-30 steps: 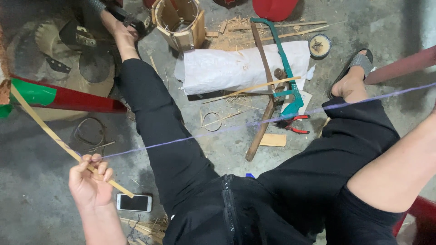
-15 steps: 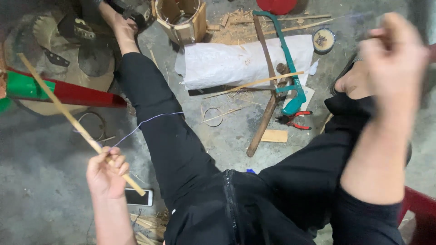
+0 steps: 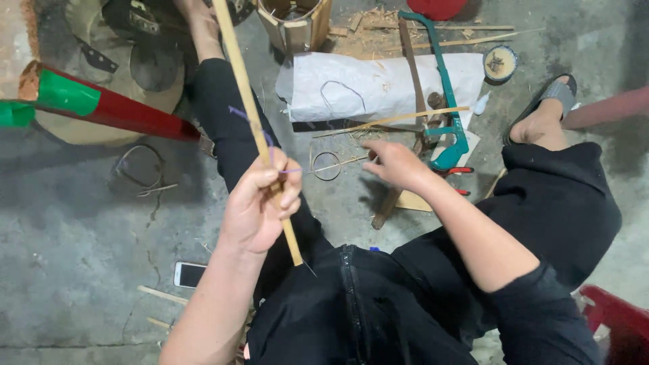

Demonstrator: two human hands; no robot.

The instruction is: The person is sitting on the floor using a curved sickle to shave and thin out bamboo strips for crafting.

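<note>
Fingers of the left hand [image 3: 260, 206] are curled in a closed grip around a long bamboo strip [image 3: 253, 118], which is held tilted, its lower end poking out just below the hand over the black trousers [image 3: 378, 304] and its longer part running up past the hand toward the top edge of the view. Purple thread [image 3: 260, 132] is seen wound on the strip just above the grip, and a short length of it runs from the hand to the right. The right hand [image 3: 399, 164] is kept apart from the strip, to the right of it, fingers loosely bent; whether anything is pinched in that grip cannot be told. Beyond the right hand, a wire ring [image 3: 327, 165] and a green hacksaw [image 3: 449, 101] lie on the concrete floor [image 3: 81, 263]. A white phone [image 3: 190, 274] lies on the floor left of the left forearm.
</note>
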